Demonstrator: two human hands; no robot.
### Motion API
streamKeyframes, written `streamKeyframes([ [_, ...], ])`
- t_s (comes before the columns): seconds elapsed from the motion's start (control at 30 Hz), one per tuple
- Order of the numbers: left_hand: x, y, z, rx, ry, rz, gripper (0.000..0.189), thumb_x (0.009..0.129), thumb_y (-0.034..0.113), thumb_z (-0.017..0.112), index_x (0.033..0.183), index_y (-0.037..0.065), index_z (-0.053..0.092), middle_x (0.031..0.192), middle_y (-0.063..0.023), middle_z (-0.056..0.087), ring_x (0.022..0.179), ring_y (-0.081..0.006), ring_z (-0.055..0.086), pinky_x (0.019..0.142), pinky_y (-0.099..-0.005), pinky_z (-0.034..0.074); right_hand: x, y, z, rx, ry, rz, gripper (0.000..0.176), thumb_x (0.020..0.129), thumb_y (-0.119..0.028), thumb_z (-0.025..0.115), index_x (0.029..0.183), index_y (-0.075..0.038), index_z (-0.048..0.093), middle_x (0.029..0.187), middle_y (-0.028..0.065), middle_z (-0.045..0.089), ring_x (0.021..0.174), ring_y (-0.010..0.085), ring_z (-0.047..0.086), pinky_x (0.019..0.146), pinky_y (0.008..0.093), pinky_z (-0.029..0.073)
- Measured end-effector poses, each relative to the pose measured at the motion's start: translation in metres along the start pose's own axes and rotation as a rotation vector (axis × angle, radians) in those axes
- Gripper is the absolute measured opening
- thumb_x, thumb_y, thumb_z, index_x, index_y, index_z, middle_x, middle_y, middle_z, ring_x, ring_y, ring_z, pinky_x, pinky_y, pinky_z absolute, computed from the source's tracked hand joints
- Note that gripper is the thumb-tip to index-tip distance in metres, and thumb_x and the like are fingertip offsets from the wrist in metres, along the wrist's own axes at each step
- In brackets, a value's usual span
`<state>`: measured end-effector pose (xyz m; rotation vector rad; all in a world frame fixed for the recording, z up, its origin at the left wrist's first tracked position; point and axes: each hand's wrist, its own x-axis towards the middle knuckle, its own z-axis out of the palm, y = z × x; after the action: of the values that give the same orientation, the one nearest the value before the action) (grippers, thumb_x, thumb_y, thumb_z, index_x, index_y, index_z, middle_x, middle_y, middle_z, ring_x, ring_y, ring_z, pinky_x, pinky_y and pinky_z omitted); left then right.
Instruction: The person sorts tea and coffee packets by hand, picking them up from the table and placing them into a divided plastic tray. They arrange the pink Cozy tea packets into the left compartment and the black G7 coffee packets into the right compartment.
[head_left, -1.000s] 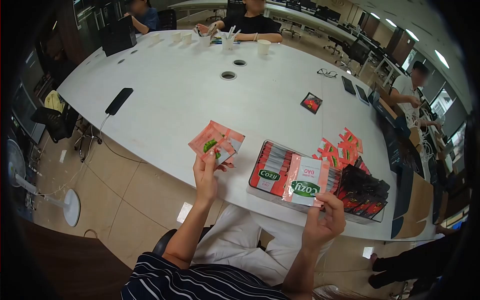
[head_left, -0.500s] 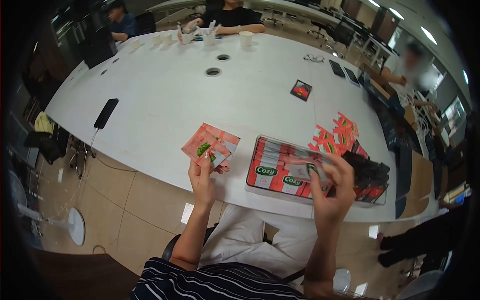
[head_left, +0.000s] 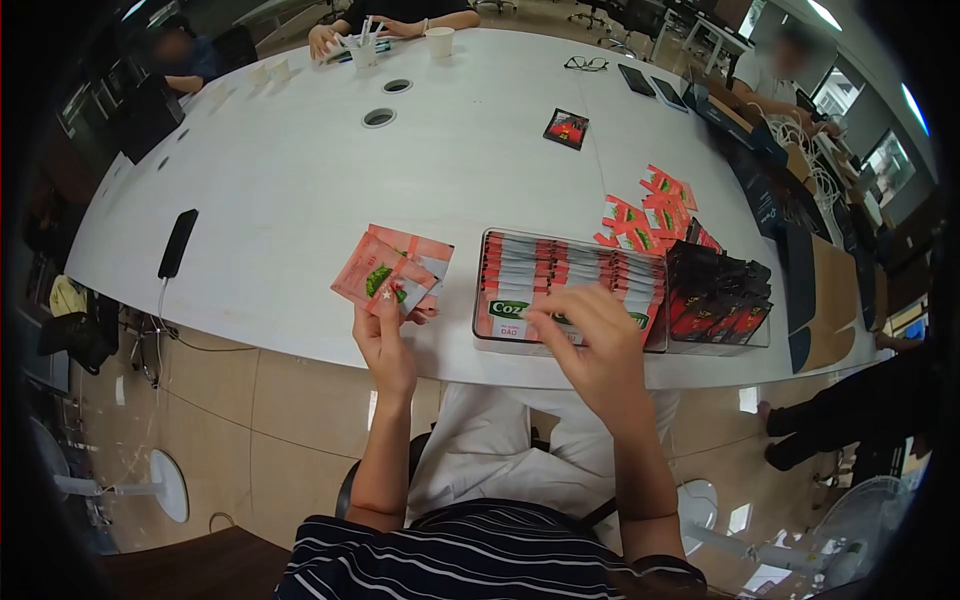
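My left hand (head_left: 385, 345) pinches a few fanned pink tea sachets (head_left: 385, 270) with green leaf prints, above the table's near edge. To the right, a clear box (head_left: 570, 290) stands filled with upright rows of pink and white Cozy sachets. My right hand (head_left: 590, 340) is over the front of this box, its thumb and forefinger close together at the front row; whether they grip a sachet is too small to tell. Beside the box on its right is a container of black and red sachets (head_left: 715, 300). Loose pink sachets (head_left: 650, 215) lie in a pile behind.
On the white table (head_left: 270, 190) are a black power bank (head_left: 178, 243) with a cable, a black-red packet (head_left: 566, 129), glasses (head_left: 586, 64), two phones (head_left: 650, 86), paper cups (head_left: 439, 42) and a cup of pens (head_left: 362, 50). Open cardboard boxes (head_left: 825, 300) stand right; people sit around.
My right hand has moved left and down to the box's front; the sachet it held above the box no longer shows there. The view has shifted. My left hand still holds its sachets.
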<state>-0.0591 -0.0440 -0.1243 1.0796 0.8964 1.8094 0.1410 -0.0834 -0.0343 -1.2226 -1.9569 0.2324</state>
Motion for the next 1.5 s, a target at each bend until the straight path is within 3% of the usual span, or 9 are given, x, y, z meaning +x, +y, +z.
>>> streamKeyframes([
  [0.43, 0.0, 0.0, -0.001, 0.104, -0.043, 0.106, 0.026, 0.098, 0.022, 0.045, 0.107, -0.002, 0.052, 0.091, -0.0119, 0.064, 0.069, -0.018, 0.063, 0.059, -0.027, 0.047, -0.001, -0.005, 0.016, 0.041, -0.032, -0.065, 0.022, 0.084, -0.022, 0.065, 0.089, -0.001, 0.067, 0.076, 0.0084, 0.064, 0.068, 0.0217, 0.058, 0.06, 0.0318, 0.047],
  [0.6, -0.009, 0.007, -0.002, 0.166, -0.081, 0.371, 0.032, 0.098, 0.026, 0.046, 0.102, -0.004, 0.057, 0.09, -0.0145, 0.065, 0.068, -0.0214, 0.063, 0.059, -0.0304, 0.05, -0.003, -0.024, 0.011, 0.581, 0.052, 0.313, 0.019, 0.091, -0.017, 0.056, 0.096, -0.002, 0.066, 0.074, 0.0038, 0.064, 0.06, 0.0073, 0.053, 0.051, 0.0202, 0.041],
  [0.77, -0.025, 0.039, 0.01, 0.434, -0.383, 0.743, 0.024, 0.071, 0.014, 0.066, 0.09, 0.0, 0.07, 0.093, -0.0164, 0.068, 0.077, -0.0241, 0.067, 0.063, -0.0273, 0.053, 0.0, -0.026, 0.0, 1.026, -0.117, 0.48, 0.023, 0.092, -0.01, 0.054, 0.111, 0.0, 0.058, 0.077, 0.0011, 0.063, 0.06, 0.0011, 0.049, 0.05, 0.0165, 0.037],
  [0.9, -0.035, 0.04, 0.013, 0.552, -0.365, 0.828, 0.025, 0.066, 0.012, 0.066, 0.089, 0.001, 0.071, 0.094, -0.0158, 0.069, 0.073, -0.0206, 0.067, 0.058, -0.0253, 0.05, -0.01, -0.023, -0.006, 1.056, -0.172, 0.472, 0.03, 0.082, 0.005, 0.058, 0.112, 0.004, 0.056, 0.096, 0.0069, 0.062, 0.087, 0.0085, 0.059, 0.077, 0.0206, 0.048],
  [1.0, -0.032, 0.039, 0.01, 0.534, -0.375, 0.832, 0.04, 0.093, 0.032, 0.05, 0.095, -0.006, 0.064, 0.08, -0.0229, 0.068, 0.065, -0.0251, 0.068, 0.062, -0.027, 0.053, -0.018, -0.015, -0.019, 0.936, 0.108, 0.404, 0.031, 0.084, 0.005, 0.057, 0.115, 0.008, 0.054, 0.098, 0.0096, 0.063, 0.091, 0.011, 0.059, 0.08, 0.0223, 0.048],
  [1.13, -0.038, 0.024, -0.011, 0.584, -0.269, 0.664, 0.041, 0.101, 0.027, 0.034, 0.117, -0.006, 0.054, 0.053, -0.0172, 0.061, 0.045, -0.021, 0.062, 0.056, -0.0293, 0.051, -0.023, 0.012, -0.029, 0.607, 0.47, 0.305, 0.029, 0.084, 0.005, 0.058, 0.113, 0.005, 0.058, 0.093, 0.0091, 0.064, 0.083, 0.0092, 0.058, 0.071, 0.023, 0.047],
  [1.23, -0.042, 0.019, -0.015, 0.283, -0.286, 0.407, 0.04, 0.101, 0.025, 0.035, 0.119, -0.006, 0.052, 0.047, -0.013, 0.058, 0.041, -0.02, 0.059, 0.054, -0.0319, 0.051, -0.029, 0.025, -0.04, -0.053, 0.321, 0.313, 0.022, 0.085, 0.004, 0.059, 0.106, 0.002, 0.063, 0.085, 0.0039, 0.062, 0.075, 0.0053, 0.052, 0.065, 0.0229, 0.044],
  [1.37, -0.04, 0.021, -0.007, 0.244, -0.136, 0.393, 0.037, 0.098, 0.021, 0.044, 0.12, -0.007, 0.054, 0.064, -0.0155, 0.066, 0.056, -0.0199, 0.066, 0.054, -0.0255, 0.051, -0.026, 0.03, -0.038, -0.166, 0.168, 0.111, 0.02, 0.081, 0.002, 0.06, 0.101, -0.001, 0.064, 0.084, 0.0083, 0.063, 0.075, 0.0157, 0.053, 0.06, 0.0262, 0.043],
  [1.5, -0.033, 0.006, -0.016, 0.36, -0.061, 0.405, 0.044, 0.096, 0.027, 0.047, 0.126, -0.006, 0.048, 0.099, -0.0207, 0.064, 0.084, -0.024, 0.066, 0.077, -0.034, 0.052, -0.024, 0.028, -0.027, -0.246, 0.143, 0.065, 0.017, 0.079, -0.004, 0.063, 0.096, -0.003, 0.065, 0.082, 0.0081, 0.062, 0.081, 0.0243, 0.052, 0.071, 0.0328, 0.044],
])
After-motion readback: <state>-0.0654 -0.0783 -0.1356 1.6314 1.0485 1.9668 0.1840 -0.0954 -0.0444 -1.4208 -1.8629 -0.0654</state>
